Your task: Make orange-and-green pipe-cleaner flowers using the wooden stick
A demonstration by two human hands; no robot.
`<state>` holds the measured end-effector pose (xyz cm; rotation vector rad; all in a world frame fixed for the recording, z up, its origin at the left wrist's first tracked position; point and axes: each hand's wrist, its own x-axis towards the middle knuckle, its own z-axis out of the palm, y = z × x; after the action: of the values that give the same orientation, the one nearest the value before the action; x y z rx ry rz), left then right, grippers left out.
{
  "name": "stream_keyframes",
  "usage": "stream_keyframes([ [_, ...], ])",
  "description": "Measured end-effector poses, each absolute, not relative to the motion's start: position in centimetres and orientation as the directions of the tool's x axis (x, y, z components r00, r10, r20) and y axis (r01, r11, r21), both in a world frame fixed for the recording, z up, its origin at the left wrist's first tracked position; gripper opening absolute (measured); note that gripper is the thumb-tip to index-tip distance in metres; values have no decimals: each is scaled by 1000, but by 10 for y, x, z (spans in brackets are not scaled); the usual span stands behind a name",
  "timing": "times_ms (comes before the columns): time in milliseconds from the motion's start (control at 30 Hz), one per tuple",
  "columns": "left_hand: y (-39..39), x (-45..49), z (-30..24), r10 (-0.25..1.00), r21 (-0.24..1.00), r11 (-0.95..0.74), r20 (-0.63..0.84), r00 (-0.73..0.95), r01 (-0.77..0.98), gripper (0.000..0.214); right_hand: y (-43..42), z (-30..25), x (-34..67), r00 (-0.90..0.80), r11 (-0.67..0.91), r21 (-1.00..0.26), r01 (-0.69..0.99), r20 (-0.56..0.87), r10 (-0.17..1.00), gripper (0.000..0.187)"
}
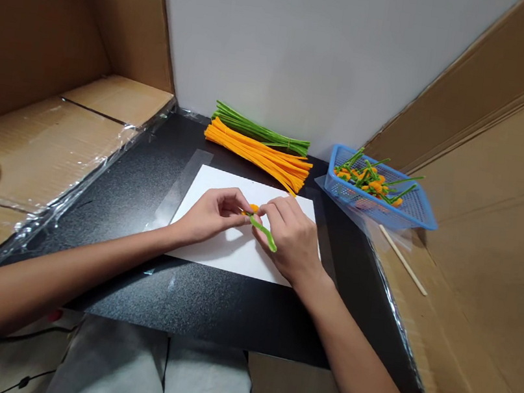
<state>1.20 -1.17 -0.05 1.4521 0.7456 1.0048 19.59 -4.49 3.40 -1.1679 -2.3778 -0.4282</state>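
Black tabletop (109,193) offers passage left; blue basket (415,209) blocks far right.

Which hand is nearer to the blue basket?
Right. The right hand is over the white sheet, left of the blue basket; the left hand is farther left, over the same sheet.

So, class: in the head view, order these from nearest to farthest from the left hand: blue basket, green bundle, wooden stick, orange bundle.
From the left hand:
1. Orange bundle: ahead.
2. Green bundle: just behind the orange bundle.
3. Blue basket: ahead, to the right.
4. Wooden stick: far right.
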Motion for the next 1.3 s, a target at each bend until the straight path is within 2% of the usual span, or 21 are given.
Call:
stream_keyframes([
  [267, -17, 14, 1, 894, 965, -236, 261, 364, -113, 17, -47, 30, 189, -431, 558, -14, 830, 619, 657, 15],
  [567, -18, 14, 2, 897, 963, -249, 269, 349, -103, 14, -45, 35, 194, -491, 591, 72, 803, 643, 588, 10],
  [733, -19, 15, 1, 896, 948, -315, 314, 314, -49, 12, -45, 32, 192, -476, 566, 79, 821, 642, 601, 14],
  [833, -20, 15, 0, 891, 933, -360, 350, 288, -19, 13, -47, 30, 189, -452, 561, 39, 827, 639, 622, 16],
  [967, -23, 15, -1, 858, 894, -447, 438, 270, -31, 12, -50, 25, 184, -338, 555, -133, 821, 672, 660, 15],
  [1067, -24, 15, -2, 843, 871, -492, 479, 247, -10, 10, -51, 21, 179, -185, 537, -381, 753, 660, 728, 12],
  [1200, -23, 15, -4, 868, 883, -469, 455, 198, 25, 13, -51, 16, 174, -13, 426, -707, 565, 509, 861, 14],
  [1300, -23, 16, -4, 873, 881, -469, 452, 182, 62, 15, -50, 13, 172, 54, 343, -826, 447, 407, 912, 17],
])
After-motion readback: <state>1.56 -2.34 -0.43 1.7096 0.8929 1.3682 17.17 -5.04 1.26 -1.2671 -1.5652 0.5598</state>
